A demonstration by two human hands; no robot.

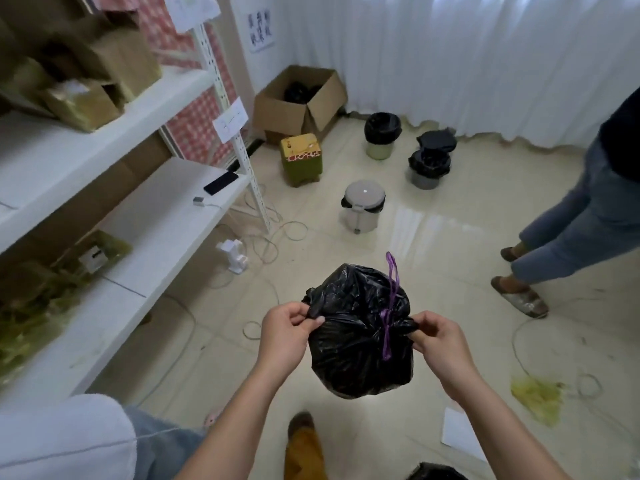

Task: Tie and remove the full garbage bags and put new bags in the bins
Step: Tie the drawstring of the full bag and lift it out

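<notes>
Garbage bag (pixel 356 344), black and stuffed full, hangs in the lower centre of the frame, held up off the tiled floor (pixel 450 244) between both hands, so the whole thing comes down to how those two pinch points sit across its top. The bag's bulk sags straight down below the grips, and the line between the two gathered ears runs left to right across the frame, pretty much level. Left hand (pixel 289 329) pinches the left ear of plastic at the bag's upper left edge, right hand (pixel 438 336) pinches the twisted ear on the right side, both about equally close to the bag. The purple drawstring (pixel 388 306) runs top to bottom, crossing that line, and sits much nearer the right hand, one end sticking up, the other dangling down. My guess is the ears get crossed over the middle next to knot it. Further up the frame are the lidded bin (pixel 363 206) and three black-lined bins (pixel 382 135) by the curtain
</notes>
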